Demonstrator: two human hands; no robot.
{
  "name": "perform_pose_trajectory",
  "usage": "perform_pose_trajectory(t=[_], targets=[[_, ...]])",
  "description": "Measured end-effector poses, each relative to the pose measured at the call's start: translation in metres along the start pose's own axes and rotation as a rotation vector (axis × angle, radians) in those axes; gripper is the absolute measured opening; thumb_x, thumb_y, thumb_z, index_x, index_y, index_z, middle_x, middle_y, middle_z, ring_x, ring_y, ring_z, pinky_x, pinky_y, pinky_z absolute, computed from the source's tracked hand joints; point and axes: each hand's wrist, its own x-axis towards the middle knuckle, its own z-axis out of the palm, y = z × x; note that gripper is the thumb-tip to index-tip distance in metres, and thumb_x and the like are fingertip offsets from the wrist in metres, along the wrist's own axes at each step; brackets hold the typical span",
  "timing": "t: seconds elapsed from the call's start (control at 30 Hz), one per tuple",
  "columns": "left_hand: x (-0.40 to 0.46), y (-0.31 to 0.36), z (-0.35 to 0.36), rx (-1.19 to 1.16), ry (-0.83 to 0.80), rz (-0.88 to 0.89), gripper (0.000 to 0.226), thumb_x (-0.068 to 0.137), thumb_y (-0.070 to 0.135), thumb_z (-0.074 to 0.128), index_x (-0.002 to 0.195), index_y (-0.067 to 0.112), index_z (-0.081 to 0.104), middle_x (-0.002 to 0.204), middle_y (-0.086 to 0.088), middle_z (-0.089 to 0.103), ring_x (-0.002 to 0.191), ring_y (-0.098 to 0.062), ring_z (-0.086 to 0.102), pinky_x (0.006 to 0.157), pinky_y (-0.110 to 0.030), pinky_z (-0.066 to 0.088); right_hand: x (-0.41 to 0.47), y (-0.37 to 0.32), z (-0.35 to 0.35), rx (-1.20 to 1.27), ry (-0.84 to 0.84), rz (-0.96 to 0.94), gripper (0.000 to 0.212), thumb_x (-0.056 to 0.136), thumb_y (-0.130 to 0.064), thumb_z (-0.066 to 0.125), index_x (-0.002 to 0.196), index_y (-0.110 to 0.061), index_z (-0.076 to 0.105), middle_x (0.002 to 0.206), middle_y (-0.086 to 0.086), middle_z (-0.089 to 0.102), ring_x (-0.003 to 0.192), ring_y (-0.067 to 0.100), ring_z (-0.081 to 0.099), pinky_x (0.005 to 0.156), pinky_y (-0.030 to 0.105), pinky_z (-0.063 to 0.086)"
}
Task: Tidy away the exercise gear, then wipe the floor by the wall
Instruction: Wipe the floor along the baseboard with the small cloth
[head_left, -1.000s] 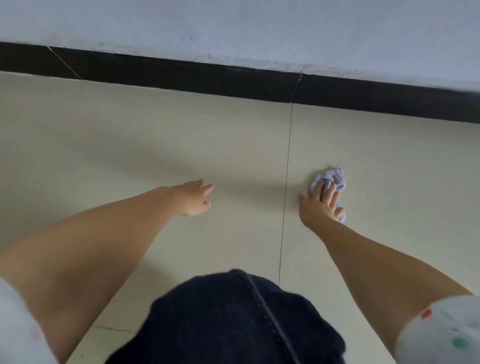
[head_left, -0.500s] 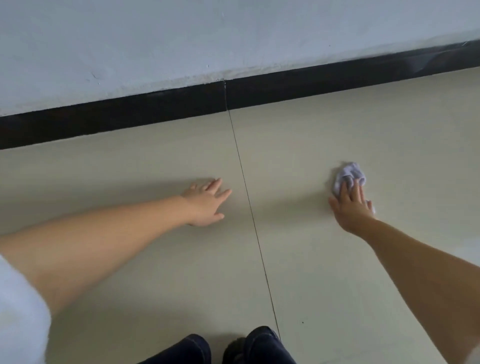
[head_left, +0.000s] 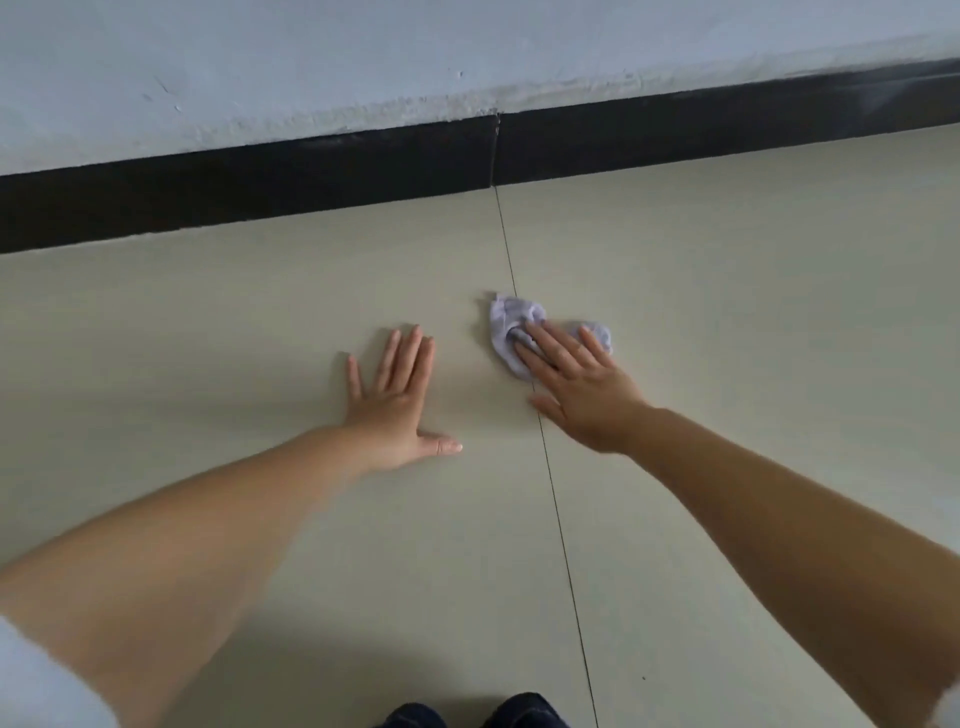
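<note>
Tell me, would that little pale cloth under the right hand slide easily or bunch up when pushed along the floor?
The cloth lies crumpled in soft folds, so it is probably floppy and would bunch if pushed from one edge. The right hand presses it flat with straight fingers, which likely keeps it spread. The floor looks smooth, so it should slide readily.

Both bare arms stretched forward, left hand (head_left: 396, 402) laid flat, fingers straight and spread, thumb out, right hand (head_left: 579, 387) pressed down palm-first, fingers extended
</note>
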Motion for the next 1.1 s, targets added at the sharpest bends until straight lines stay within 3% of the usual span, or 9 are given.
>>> perform_pose_trajectory(t=[0.1,0.27,0.43,0.6,0.77,0.93,1.03,1.1], targets=[[-0.001,0.000,0.002,-0.006,-0.009,0.007,0.124,0.072,0.072,0.056,0.141,0.020,-0.034,0.135,0.007,-0.051,0.129,-0.013,-0.042,0.106,-0.060,-0.018,0.045,0.029,-0.029,0.033,-0.036,0.150,0.065,0.098,-0.050,0.012,0.151,-0.020,-0.009,0.159,0.001,-0.015,0.147,0.018,-0.011,0.117,0.042,-0.006],[-0.001,-0.002,0.000,-0.022,-0.026,0.020,0.123,0.073,0.073,0.054,0.138,0.022,-0.037,0.130,0.010,-0.055,0.130,-0.015,-0.044,0.105,-0.059,-0.021,0.082,0.016,-0.048,0.068,-0.059,0.313,0.067,0.099,-0.051,0.013,0.151,-0.017,-0.012,0.158,0.004,-0.018,0.146,0.021,-0.015,0.118,0.047,-0.004],[-0.001,-0.003,0.002,-0.033,-0.012,0.041,0.121,0.075,0.073,0.052,0.141,0.019,-0.034,0.133,0.008,-0.053,0.129,-0.016,-0.046,0.103,-0.058,-0.024,0.037,-0.058,-0.014,0.069,-0.061,0.081,0.080,0.084,-0.059,-0.006,0.151,-0.016,-0.009,0.158,0.001,-0.018,0.146,0.018,-0.016,0.115,0.044,-0.013],[0.000,-0.002,0.001,-0.029,-0.017,0.031,0.120,0.075,0.074,0.051,0.142,0.020,-0.032,0.133,0.009,-0.051,0.134,-0.017,-0.040,0.104,-0.057,-0.023,0.079,-0.029,-0.033,0.022,-0.036,0.009,0.074,0.086,-0.056,-0.005,0.152,-0.020,-0.004,0.160,0.004,-0.010,0.148,0.019,-0.006,0.115,0.040,-0.010],[-0.001,-0.005,0.001,-0.026,-0.020,0.039,0.123,0.074,0.072,0.055,0.132,0.025,-0.042,0.130,0.011,-0.055,0.126,-0.013,-0.046,0.102,-0.054,-0.027,0.100,0.022,-0.047,0.126,0.049,0.310,0.058,0.102,-0.041,0.015,0.152,-0.022,-0.007,0.160,0.003,-0.012,0.147,0.019,-0.008,0.117,0.041,-0.006],[0.000,-0.006,0.002,-0.025,-0.014,0.049,0.119,0.075,0.072,0.053,0.125,0.027,-0.046,0.127,0.011,-0.058,0.124,-0.015,-0.049,0.101,-0.053,-0.028,0.050,0.104,-0.045,0.332,0.080,0.899,0.062,0.101,-0.043,0.019,0.153,-0.017,-0.002,0.160,0.012,-0.005,0.147,0.025,-0.003,0.118,0.045,-0.001],[-0.001,-0.006,0.001,-0.028,-0.021,0.047,0.119,0.075,0.072,0.053,0.125,0.027,-0.045,0.127,0.012,-0.058,0.123,-0.014,-0.050,0.100,-0.053,-0.029,0.069,0.086,-0.050,0.477,0.106,1.126,0.063,0.100,-0.042,0.024,0.153,-0.014,0.003,0.160,0.011,-0.004,0.148,0.024,-0.004,0.118,0.049,-0.002],[-0.001,-0.006,0.002,-0.028,-0.019,0.043,0.119,0.075,0.072,0.053,0.125,0.027,-0.045,0.128,0.011,-0.058,0.124,-0.015,-0.049,0.101,-0.053,-0.027,0.090,0.039,-0.047,0.418,0.147,1.074,0.065,0.099,-0.041,0.029,0.153,-0.013,0.004,0.160,0.013,-0.004,0.147,0.026,-0.003,0.117,0.049,-0.001]])
